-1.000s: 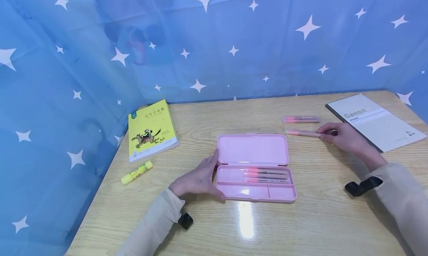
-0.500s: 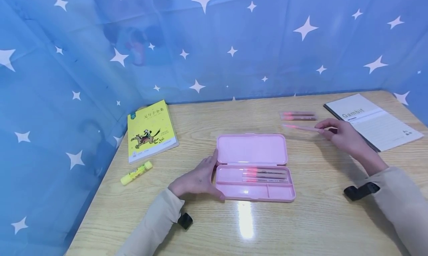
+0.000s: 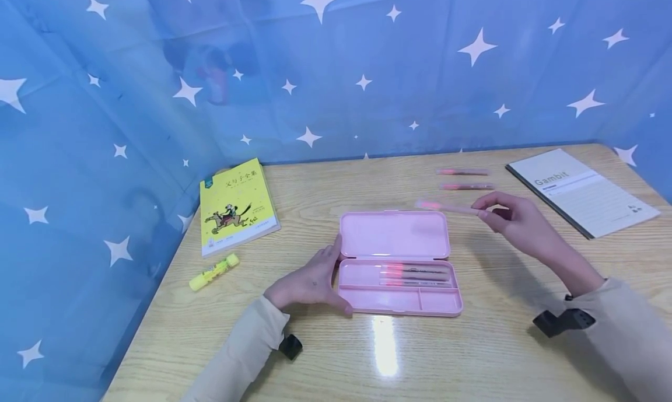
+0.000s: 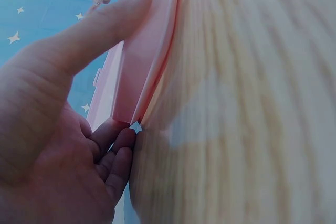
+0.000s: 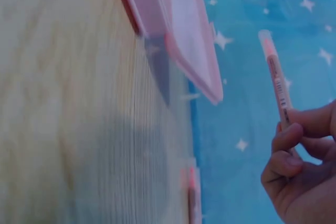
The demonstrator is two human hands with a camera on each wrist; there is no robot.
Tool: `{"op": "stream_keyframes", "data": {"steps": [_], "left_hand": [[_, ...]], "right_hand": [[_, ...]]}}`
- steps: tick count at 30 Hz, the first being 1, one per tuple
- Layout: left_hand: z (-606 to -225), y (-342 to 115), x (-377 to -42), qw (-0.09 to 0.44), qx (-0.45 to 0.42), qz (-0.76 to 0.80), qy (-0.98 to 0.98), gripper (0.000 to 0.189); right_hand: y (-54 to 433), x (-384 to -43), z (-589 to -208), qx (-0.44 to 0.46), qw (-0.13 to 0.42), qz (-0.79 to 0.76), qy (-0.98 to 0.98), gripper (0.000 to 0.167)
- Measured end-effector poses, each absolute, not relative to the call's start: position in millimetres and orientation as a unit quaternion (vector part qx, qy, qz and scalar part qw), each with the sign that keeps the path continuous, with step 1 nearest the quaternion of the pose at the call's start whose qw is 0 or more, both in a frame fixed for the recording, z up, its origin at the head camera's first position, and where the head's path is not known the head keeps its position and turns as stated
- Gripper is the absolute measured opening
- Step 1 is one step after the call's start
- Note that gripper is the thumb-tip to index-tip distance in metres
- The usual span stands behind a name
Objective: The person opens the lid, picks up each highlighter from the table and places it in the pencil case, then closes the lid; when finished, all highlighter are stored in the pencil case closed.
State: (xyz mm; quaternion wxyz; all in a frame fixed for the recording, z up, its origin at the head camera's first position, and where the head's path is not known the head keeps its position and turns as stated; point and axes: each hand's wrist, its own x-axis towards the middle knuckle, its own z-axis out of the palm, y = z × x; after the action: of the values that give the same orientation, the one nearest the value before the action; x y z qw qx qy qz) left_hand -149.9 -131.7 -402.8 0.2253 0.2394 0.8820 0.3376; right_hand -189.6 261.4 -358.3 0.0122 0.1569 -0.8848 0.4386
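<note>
An open pink pencil case (image 3: 394, 234) lies on the table, its lid folded back. Several pens (image 3: 417, 273) with pinkish caps lie side by side in its rear compartment. My left hand (image 3: 310, 279) holds the case's left end, thumb at the front corner and fingers at the hinge side; the left wrist view shows thumb and fingertips against the pink wall (image 4: 144, 51). Behind and right of the case, my right hand (image 3: 517, 224) pinches a pen (image 5: 277, 80) between thumb and fingers, raised off the table with its clear-capped end pointing left. Its far end is hidden in the hand.
Two more pens, a farther one (image 3: 462, 171) and a nearer one (image 3: 467, 186), lie behind my right hand. A white notebook (image 3: 585, 192) is at the back right. A yellow book (image 3: 238, 206) and a yellow tube-shaped item (image 3: 214, 272) lie at the left. A starry blue cloth (image 3: 336, 69) hangs behind.
My right hand has lifted the pen and carried it left toward the case. The two loose pens are now fully visible. My left hand stays at the case's left end.
</note>
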Motion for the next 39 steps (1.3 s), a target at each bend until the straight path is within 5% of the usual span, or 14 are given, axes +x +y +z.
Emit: {"op": "stream_keyframes", "data": {"steps": [27,39], "left_hand": [[-403.5,-131.4,-150.2,0.225,0.235,0.336,0.884,0.145],[-403.8,-131.5,-150.2,0.223,0.237,0.334,0.885,0.146]], "right_hand": [[208.5,-141.3,-384.7,0.237,-0.111,0.415,-0.871,0.012],[209.4,-141.9,-388.4,0.259,-0.113,0.402,-0.871,0.013]]}}
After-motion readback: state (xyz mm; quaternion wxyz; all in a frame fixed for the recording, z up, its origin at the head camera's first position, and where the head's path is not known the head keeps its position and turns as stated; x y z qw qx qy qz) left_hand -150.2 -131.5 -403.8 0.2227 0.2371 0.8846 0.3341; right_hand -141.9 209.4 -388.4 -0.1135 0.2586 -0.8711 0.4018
